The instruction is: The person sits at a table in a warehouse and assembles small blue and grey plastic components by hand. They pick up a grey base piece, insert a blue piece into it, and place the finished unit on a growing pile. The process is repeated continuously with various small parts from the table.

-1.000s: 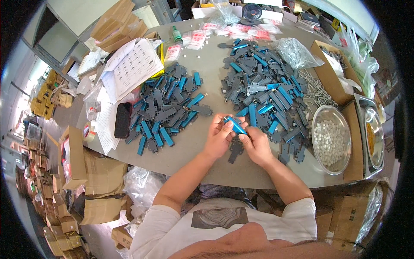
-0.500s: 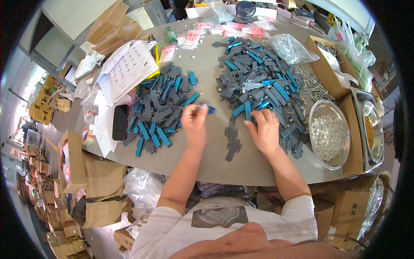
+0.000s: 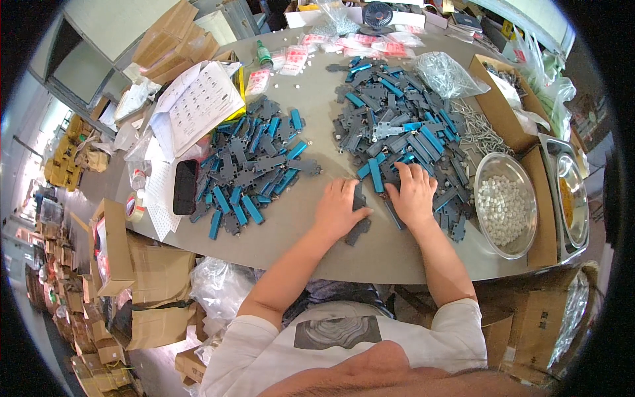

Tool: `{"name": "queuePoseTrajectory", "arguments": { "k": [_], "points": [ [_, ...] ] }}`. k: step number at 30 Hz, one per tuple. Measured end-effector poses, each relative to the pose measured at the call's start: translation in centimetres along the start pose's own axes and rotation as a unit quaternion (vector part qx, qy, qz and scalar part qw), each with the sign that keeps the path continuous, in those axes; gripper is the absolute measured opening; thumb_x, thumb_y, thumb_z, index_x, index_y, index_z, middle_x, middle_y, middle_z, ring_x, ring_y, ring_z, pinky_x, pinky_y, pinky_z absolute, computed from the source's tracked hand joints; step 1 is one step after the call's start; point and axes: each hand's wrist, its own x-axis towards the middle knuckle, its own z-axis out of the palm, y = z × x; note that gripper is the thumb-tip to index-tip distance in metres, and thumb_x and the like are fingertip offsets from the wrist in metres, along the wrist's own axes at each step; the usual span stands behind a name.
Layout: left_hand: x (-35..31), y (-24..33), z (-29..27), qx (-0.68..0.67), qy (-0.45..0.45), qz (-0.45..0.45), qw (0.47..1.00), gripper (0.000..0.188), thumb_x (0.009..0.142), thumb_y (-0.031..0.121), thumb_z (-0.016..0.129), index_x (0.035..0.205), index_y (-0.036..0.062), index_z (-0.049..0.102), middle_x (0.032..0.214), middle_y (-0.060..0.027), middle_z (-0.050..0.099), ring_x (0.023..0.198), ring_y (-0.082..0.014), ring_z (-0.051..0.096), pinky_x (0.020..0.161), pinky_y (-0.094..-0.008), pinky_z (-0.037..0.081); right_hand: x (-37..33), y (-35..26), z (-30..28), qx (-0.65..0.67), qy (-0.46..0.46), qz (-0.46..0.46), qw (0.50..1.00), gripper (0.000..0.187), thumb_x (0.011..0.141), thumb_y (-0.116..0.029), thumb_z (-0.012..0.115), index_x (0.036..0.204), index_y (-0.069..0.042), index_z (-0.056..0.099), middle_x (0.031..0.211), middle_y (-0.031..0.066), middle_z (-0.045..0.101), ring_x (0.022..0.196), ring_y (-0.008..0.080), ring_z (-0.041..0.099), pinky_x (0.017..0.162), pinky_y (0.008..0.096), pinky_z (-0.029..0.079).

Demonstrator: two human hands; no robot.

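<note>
Dark grey flat parts with notched edges and blue bar-shaped pieces lie in a left heap (image 3: 254, 169) and a larger right heap (image 3: 403, 126). My left hand (image 3: 337, 210) is between the heaps, thumb and fingers around a dark grey notched part (image 3: 359, 198); another grey part (image 3: 358, 231) shows just below the thumb. At the near edge of the right heap, my right hand (image 3: 413, 198) has its fingers curled over a dark grey part, its fingertips partly hidden. A long dark grey piece (image 3: 394, 216) lies beside the right thumb.
To the right are loose screws (image 3: 486, 132), a metal bowl of small white pieces (image 3: 506, 208), and an open cardboard box (image 3: 506, 92). A phone (image 3: 186, 187) and printed sheets (image 3: 198, 106) lie left. A green bottle (image 3: 264, 54) and a small fan (image 3: 378, 14) stand at the back.
My left hand has come right and nearer from the left heap, where a grey part now lies at its right edge. My right hand has shifted slightly; a long grey piece shows beside it.
</note>
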Motion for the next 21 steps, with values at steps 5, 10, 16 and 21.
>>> {"name": "queuePoseTrajectory", "arguments": {
  "k": [5, 10, 16, 21],
  "points": [
    [0.3, -1.6, 0.1, -0.091, -0.058, -0.038, 0.993, 0.056, 0.068, 0.015, 0.078, 0.116, 0.0059, 0.053, 0.103, -0.0143, 0.060, 0.097, -0.0336, 0.057, 0.085, -0.0411, 0.046, 0.2, 0.2, 0.4, 0.012, -0.022, 0.000, 1.000, 0.049, 0.071, -0.019, 0.076, 0.116, -0.013, 0.056, 0.105, 0.0069, 0.057, 0.100, 0.0276, 0.055, 0.082, 0.0440, 0.037],
    [0.5, -1.9, -0.7, -0.103, -0.113, -0.102, 0.983, 0.056, 0.067, 0.011, 0.076, 0.118, 0.0060, 0.053, 0.110, -0.0163, 0.057, 0.100, -0.0352, 0.055, 0.086, -0.0414, 0.046, 0.4, 0.7, 0.7, 0.058, -0.006, 0.009, 0.998, 0.030, 0.072, -0.018, 0.076, 0.099, -0.009, 0.064, 0.098, 0.0090, 0.060, 0.096, 0.0283, 0.058, 0.081, 0.0429, 0.038],
    [0.8, -1.5, -0.7, -0.048, 0.013, 0.045, 0.998, 0.044, 0.071, 0.011, 0.072, 0.113, 0.0111, 0.060, 0.116, -0.0131, 0.055, 0.104, -0.0343, 0.053, 0.087, -0.0421, 0.043, 1.1, 1.1, 0.1, 0.232, 0.086, 0.015, 0.969, 0.016, 0.075, -0.009, 0.072, 0.089, -0.003, 0.066, 0.088, 0.0118, 0.059, 0.079, 0.0295, 0.058, 0.069, 0.0399, 0.044],
    [0.9, 1.4, 0.6, 0.071, 0.024, 0.213, 0.974, 0.041, 0.069, 0.011, 0.069, 0.109, 0.0198, 0.064, 0.125, -0.0031, 0.048, 0.112, -0.0270, 0.047, 0.089, -0.0452, 0.034, 1.2, 0.2, -1.0, 0.285, 0.124, -0.020, 0.950, 0.012, 0.079, -0.002, 0.069, 0.090, -0.001, 0.068, 0.074, 0.0121, 0.059, 0.063, 0.0253, 0.055, 0.060, 0.0332, 0.046]
  ]
}}
